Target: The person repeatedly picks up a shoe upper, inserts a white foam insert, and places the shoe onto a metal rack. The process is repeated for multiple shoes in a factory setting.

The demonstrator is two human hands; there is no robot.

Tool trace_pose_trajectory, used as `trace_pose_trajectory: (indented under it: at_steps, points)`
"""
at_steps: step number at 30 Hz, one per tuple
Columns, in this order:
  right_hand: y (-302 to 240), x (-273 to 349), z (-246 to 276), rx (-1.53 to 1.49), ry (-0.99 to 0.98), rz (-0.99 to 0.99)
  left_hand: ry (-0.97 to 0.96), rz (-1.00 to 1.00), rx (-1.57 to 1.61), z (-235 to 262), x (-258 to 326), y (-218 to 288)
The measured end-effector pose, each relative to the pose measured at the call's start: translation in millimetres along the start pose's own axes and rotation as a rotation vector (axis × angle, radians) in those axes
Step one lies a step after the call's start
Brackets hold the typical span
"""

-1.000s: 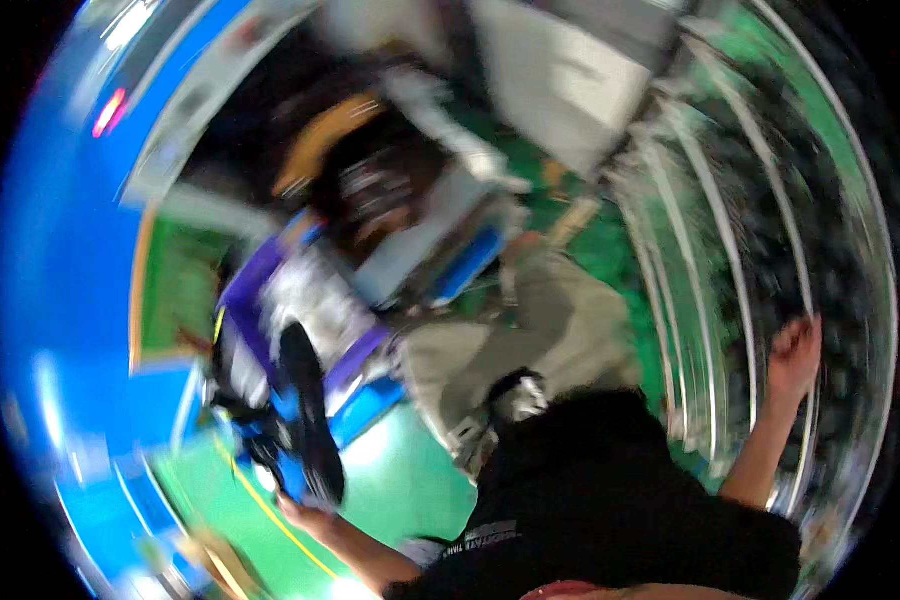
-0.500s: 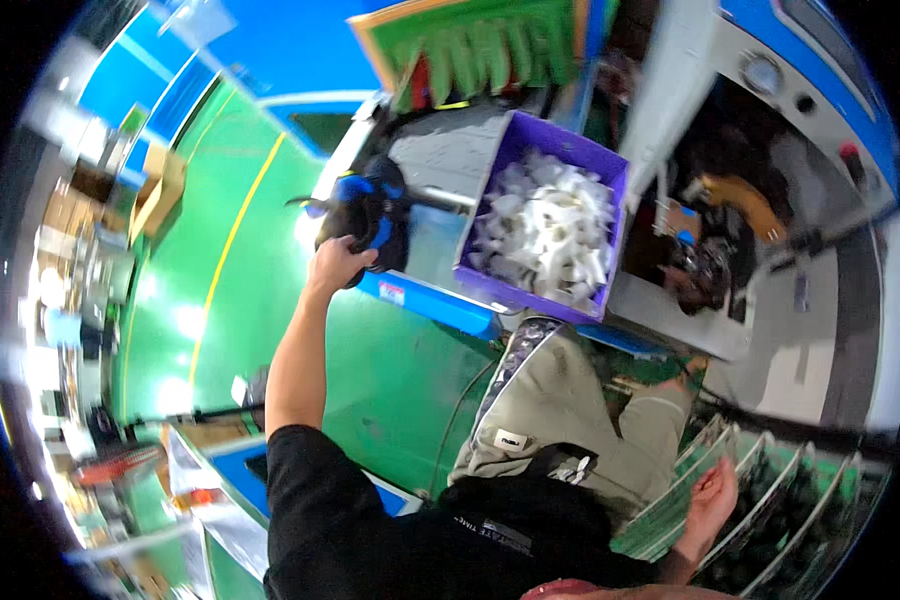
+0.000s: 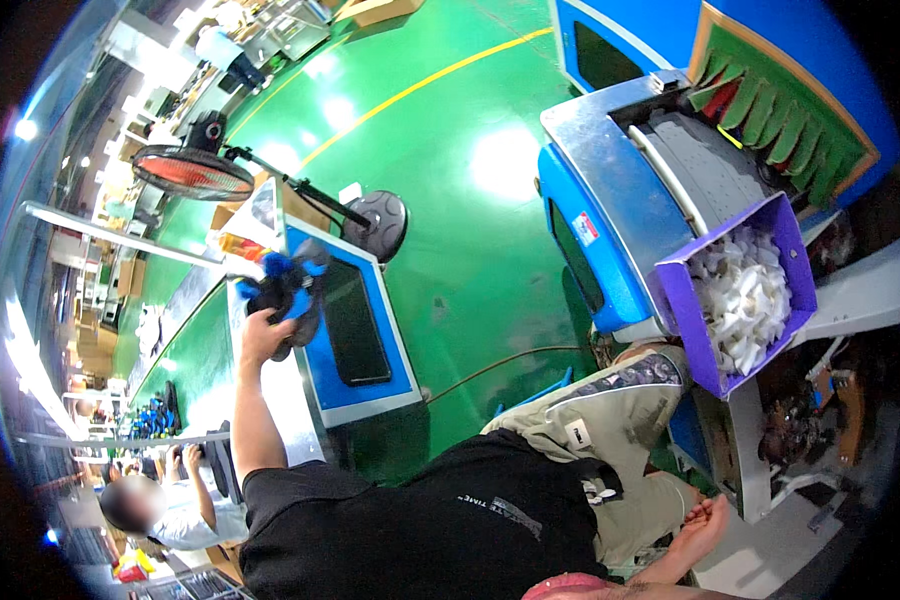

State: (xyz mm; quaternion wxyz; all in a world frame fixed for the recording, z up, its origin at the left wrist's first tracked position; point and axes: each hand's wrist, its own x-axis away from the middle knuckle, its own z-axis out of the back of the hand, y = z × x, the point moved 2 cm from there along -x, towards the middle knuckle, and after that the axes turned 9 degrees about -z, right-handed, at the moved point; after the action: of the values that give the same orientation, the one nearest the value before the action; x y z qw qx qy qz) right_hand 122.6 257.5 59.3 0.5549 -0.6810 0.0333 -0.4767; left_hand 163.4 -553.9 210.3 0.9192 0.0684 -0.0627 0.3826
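Observation:
My left hand (image 3: 263,338) is stretched out to the left, its fingers closed around black-and-blue sandals (image 3: 292,290). They look like more than one, though their overlap hides the exact number. Behind them is the blue-framed bench or cabinet (image 3: 400,385) with a dark panel; whether they touch it I cannot tell. My right hand (image 3: 705,520) rests low at the right beside my leg, with nothing in it and its fingers loosely curled but apart. To the right of my knees stands a purple box (image 3: 692,325) full of white plastic-looking pieces (image 3: 740,300).
A blue machine (image 3: 610,200) with a metal top stands at the right, beside a rack of green sole-shaped pieces (image 3: 790,125). A floor fan (image 3: 195,172) with a round base stands far left. A hose crosses the green floor. Another person (image 3: 185,510) works at lower left.
My left hand has carried the sandals from beside the blue machine to the left. The view has turned left, so the machine and purple box now appear farther right.

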Motion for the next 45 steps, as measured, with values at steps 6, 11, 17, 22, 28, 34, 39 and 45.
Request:
trace_pose_trajectory:
  at_steps: [6,11,17,22,28,34,39,45]
  points:
    - [-26.5,-44.7,-20.8,0.023,-0.024,0.169,0.774,0.808,-0.18,-33.5,-34.9,-59.2]
    - [-44.7,-102.7,-46.4,0.345,0.534,0.924,0.233,-0.843,0.136,-145.0,-165.7,188.0]
    - [-60.6,-131.2,-84.3,0.851,0.662,1.249,-0.023,-1.402,0.29,-195.0,-213.2,588.8]
    - [-33.0,-139.4,-75.3,0.872,0.751,1.222,0.128,-1.619,0.226,-224.7,-273.0,843.3]
    - [-42.1,-130.3,-85.4,0.965,0.72,1.201,0.256,-0.944,0.387,-267.6,-321.1,934.0]
    - [-45.8,-133.1,-88.7,0.946,0.732,1.173,-0.291,-0.876,0.515,-277.7,-243.2,884.8]
    - [-40.6,-133.4,-83.0,0.921,0.718,1.118,-1.026,-0.556,1.462,-242.4,-199.1,782.8]
    - [-50.5,-98.1,-97.4,0.387,0.447,0.711,-1.126,-0.747,1.697,-202.3,-96.3,557.6]
